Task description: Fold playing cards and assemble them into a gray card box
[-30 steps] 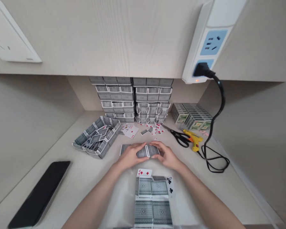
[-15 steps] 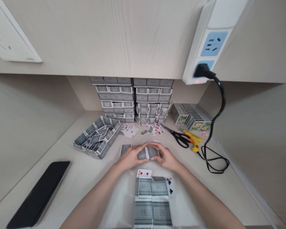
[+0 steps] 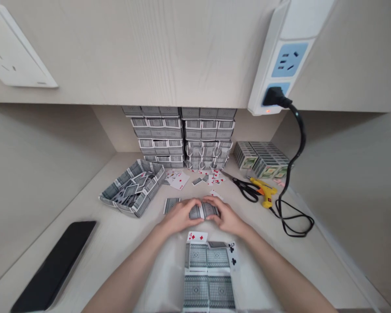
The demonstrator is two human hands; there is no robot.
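Observation:
Just above the desk, my left hand [image 3: 182, 214] and my right hand [image 3: 225, 214] hold patterned playing cards [image 3: 203, 211] between them, one part at each side, with a white strip in the middle. Thumbs are at the near edge and fingers at the far edge. Beside my left fingers lies a small pile of cards [image 3: 171, 204]. Between my forearms is a flat panel of joined playing cards [image 3: 208, 289], backs up. At its far edge a four of diamonds [image 3: 197, 236] and a five of clubs [image 3: 233, 257] show their faces.
A card-built tray [image 3: 138, 213] holding loose cards stands left, a black phone-like slab [image 3: 57, 265] nearer. Stacked card boxes [image 3: 161, 131] rise at the back. Scissors [image 3: 247, 190], a yellow glue gun [image 3: 264, 191], its black cord [image 3: 293, 234] and card packs [image 3: 263, 161] lie right.
Both hands stay around the cards; the cards tilt slightly and the right fingers shift a little. The rest of the desk looks the same, with a slight shift of view.

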